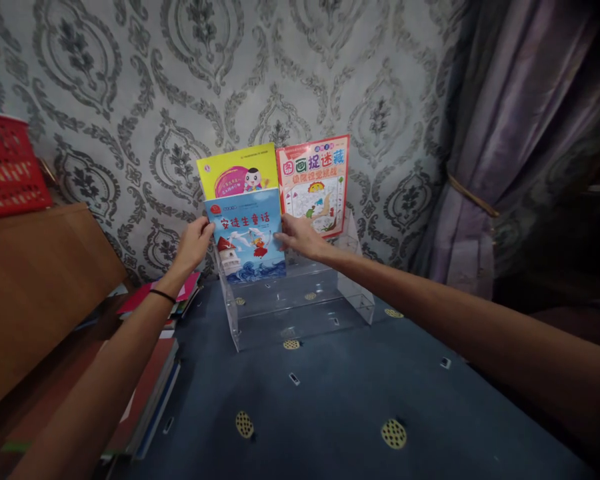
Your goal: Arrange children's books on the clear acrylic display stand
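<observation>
While the blue book (253,260) is grasped over the left part of the clear rack (359,300) by the fingers of the left hand (196,241) and right hand (301,237), the yellow book (234,165) behind is partly hidden. Whether the clear rack is touched cannot be told. The red-bordered book (316,193), farther right, is overlapped by the right hand. At far left, the red basket (10,163) is cut off; nearer, the book stack (153,363) is crossed by the left forearm (111,373).

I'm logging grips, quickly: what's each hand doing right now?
Left hand: closed, holding the blue book by its left edge.
Right hand: closed, holding the same book by its right edge.
</observation>
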Action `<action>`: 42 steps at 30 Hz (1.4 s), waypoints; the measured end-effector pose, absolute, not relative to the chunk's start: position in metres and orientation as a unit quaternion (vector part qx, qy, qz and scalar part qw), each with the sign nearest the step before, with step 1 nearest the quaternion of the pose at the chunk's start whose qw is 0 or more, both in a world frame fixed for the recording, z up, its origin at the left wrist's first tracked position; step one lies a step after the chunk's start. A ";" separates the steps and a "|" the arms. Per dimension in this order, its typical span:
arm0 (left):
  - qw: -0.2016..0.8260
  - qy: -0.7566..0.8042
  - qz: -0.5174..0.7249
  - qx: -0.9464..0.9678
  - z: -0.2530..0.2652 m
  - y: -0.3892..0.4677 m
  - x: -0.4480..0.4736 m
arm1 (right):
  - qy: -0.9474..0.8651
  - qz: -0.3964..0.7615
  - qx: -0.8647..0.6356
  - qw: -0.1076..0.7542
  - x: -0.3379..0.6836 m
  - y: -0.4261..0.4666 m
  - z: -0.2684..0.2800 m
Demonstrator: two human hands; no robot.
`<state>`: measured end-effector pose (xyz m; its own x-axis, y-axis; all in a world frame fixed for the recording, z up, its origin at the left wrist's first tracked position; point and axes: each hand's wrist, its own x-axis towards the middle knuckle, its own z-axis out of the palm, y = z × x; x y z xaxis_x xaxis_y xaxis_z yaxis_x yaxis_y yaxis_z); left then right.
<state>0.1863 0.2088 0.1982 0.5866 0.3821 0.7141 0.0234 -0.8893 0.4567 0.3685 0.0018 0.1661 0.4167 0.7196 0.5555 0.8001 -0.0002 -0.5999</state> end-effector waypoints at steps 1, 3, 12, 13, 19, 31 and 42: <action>0.191 0.121 0.440 0.869 0.199 0.208 0.186 | -0.534 -0.080 -0.722 0.432 0.368 0.001 0.166; 0.175 0.124 0.438 0.873 0.201 0.208 0.185 | -0.520 -0.145 -0.749 0.385 0.365 -0.002 0.167; 0.167 0.129 0.439 0.874 0.201 0.206 0.187 | -0.475 -0.191 -0.787 0.345 0.352 -0.004 0.161; 0.166 0.129 0.439 0.874 0.201 0.206 0.187 | -0.472 -0.190 -0.788 0.346 0.352 -0.004 0.160; 0.176 0.112 0.424 0.881 0.201 0.212 0.188 | -0.476 -0.180 -0.785 0.353 0.351 -0.006 0.156; 0.184 0.074 0.411 0.890 0.202 0.220 0.192 | -0.481 -0.189 -0.761 0.393 0.359 -0.008 0.145; 0.199 0.073 0.417 0.884 0.197 0.230 0.193 | -0.498 -0.182 -0.736 0.422 0.364 -0.002 0.137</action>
<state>0.1931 0.2301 0.1969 0.6422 0.2943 0.7078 -0.0376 -0.9101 0.4126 0.3640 -0.0016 0.1370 0.4388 0.5784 0.6877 0.8855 -0.1480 -0.4405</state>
